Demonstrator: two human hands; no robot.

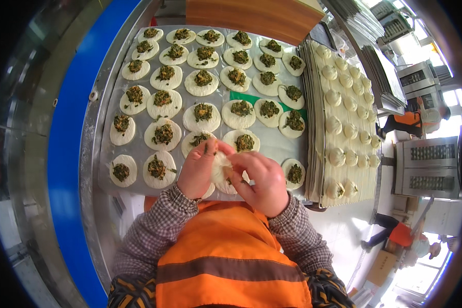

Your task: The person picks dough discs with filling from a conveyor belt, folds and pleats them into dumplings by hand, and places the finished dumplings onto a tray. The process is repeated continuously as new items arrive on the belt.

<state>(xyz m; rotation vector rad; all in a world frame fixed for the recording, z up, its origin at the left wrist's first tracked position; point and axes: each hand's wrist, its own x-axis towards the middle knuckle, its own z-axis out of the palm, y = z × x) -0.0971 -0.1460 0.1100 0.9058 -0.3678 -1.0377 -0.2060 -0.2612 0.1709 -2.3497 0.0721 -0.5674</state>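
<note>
Between my two hands, close to the table's front edge, I hold a white dough wrapper [219, 168] gathered upward; its filling is mostly hidden. My left hand [197, 169] is closed around its left side, with dark green specks on the thumb. The fingers of my right hand [259, 179] pinch the dough's edge from the right. Flat round dough wrappers [200, 89], each topped with a mound of chopped green filling [203, 78], lie in rows beyond my hands. A few more sit just under and beside them, partly covered.
At the right, a stack of trays [313, 128] carries several pleated buns [350, 103] on its top. A blue edge [72, 128] runs along the left. A wooden board [251, 18] stands at the far side. Two other people [421, 120] are farther off at right, near metal racks.
</note>
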